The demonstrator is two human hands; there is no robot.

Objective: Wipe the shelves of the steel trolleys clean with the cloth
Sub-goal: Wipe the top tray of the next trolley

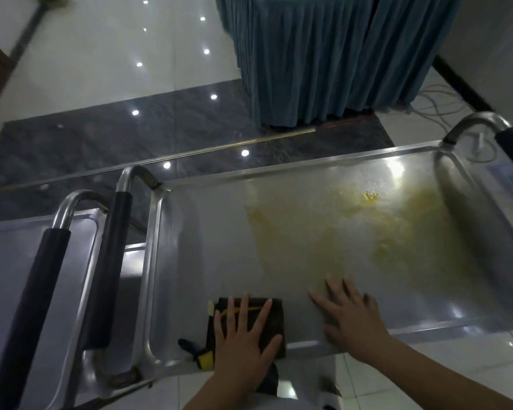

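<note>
At the far left a second steel trolley stands close alongside, its shelf bare and its black-sleeved handle running toward the camera; just right of it rises the matching handle of the trolley being worked on. That trolley's top shelf is a shallow rimmed tray whose long axis runs left to right across the view. Near its front left corner lies the dark folded cloth, with yellow trim showing at its left edge, and the left hand lies flat on top of it, fingers straight and spread, pressing it down on the steel. Just beside it to the right, the right hand rests open on the bare shelf, fingers spread and pointing away, holding nothing. The move ahead seems to turn on this: the yellowish greasy smear covers the shelf's right half, beyond and to the right of both hands, so the cloth sits at the clean end and would likely need to be pushed rightward and away. The right hand is nearer the smear, its fingertips close to the near edge. Beyond the trolley, glossy tiles reflect ceiling lights, a blue pleated table skirt hangs down, and white cables trail over the floor at the far right.
</note>
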